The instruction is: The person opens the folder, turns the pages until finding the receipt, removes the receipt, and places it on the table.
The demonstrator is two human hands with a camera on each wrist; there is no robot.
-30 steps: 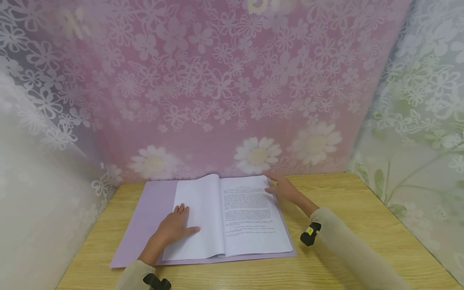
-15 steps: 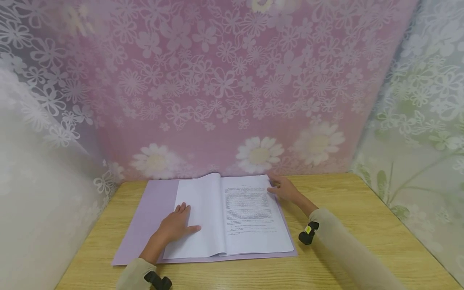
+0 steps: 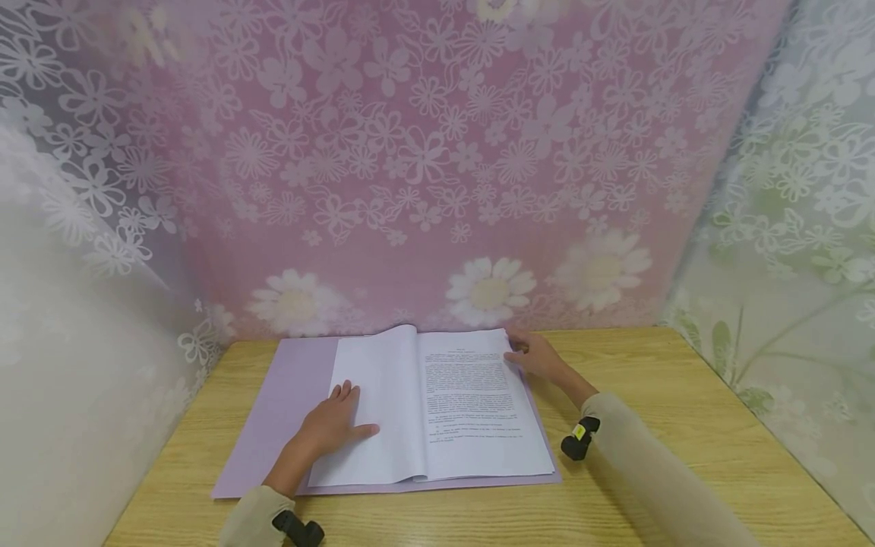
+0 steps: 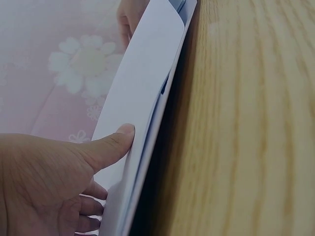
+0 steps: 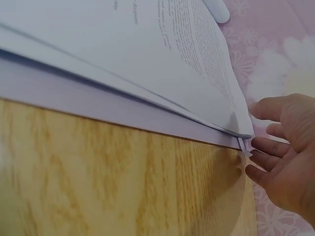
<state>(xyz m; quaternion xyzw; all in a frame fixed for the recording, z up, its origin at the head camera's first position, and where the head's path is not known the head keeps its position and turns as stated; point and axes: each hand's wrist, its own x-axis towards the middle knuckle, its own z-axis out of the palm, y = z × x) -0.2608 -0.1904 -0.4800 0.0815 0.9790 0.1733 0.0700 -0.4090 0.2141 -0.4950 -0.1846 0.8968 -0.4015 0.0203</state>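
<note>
A lilac folder [image 3: 283,380] lies spread on the table, holding a stack of white sheets. Its left-hand page [image 3: 383,380] is blank and bulges up at the middle fold; the right-hand page [image 3: 472,410] carries printed text. My left hand [image 3: 328,427] rests on the blank page, thumb stretched toward the fold. In the left wrist view, its thumb [image 4: 115,145] lies along the paper near the lower edge. My right hand [image 3: 540,358] is at the printed page's top right corner. In the right wrist view, its loosely bent fingers [image 5: 268,146] are right at the sheets' corner.
The wooden table [image 3: 636,395] reaches out on both sides of the folder. A pink flowered backdrop [image 3: 383,251] stands just behind its far edge, and pale flowered side panels [image 3: 807,319] flank it. Black wrist cameras [image 3: 579,439] sit on both sleeves.
The right hand's fingers have drawn in a little at the page corner. My left hand stays on the blank page, and the whole view has shifted slightly.
</note>
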